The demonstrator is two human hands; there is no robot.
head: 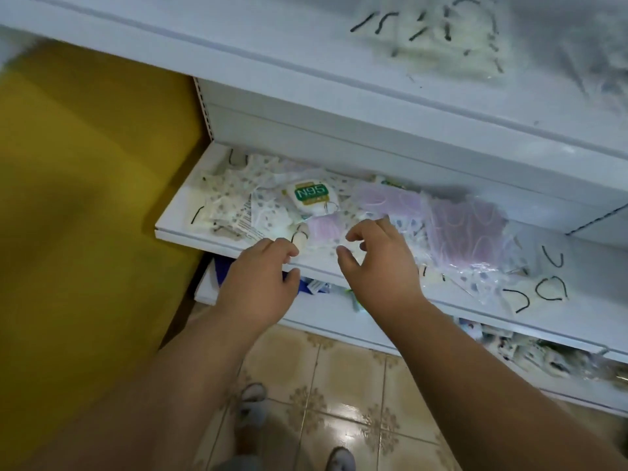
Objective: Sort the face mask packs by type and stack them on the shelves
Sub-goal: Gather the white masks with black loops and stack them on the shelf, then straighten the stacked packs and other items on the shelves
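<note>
— Fingers: how are they sitting?

— Right hand (380, 263) is hovering with thumb and fingers (356, 234) curled apart, gripping nothing, over the pink pack (328, 227). Left hand (261, 277) is resting loosely curled at the middle shelf (176, 229) lip, also holding nothing.

— Stock around them?

— N95 pack (312, 195), dotted packs (238, 198) and a pink heap (465, 229) are lying mixed, some overhanging the edge.

— Risks?

— Slippery film is probably inviting a double pick or mis-sort; a dragging wrist may be nudging edge packs onto the floor (339, 385).

Head camera looks steeply down, close over white shelf (238, 236) and floor (339, 402).
</note>
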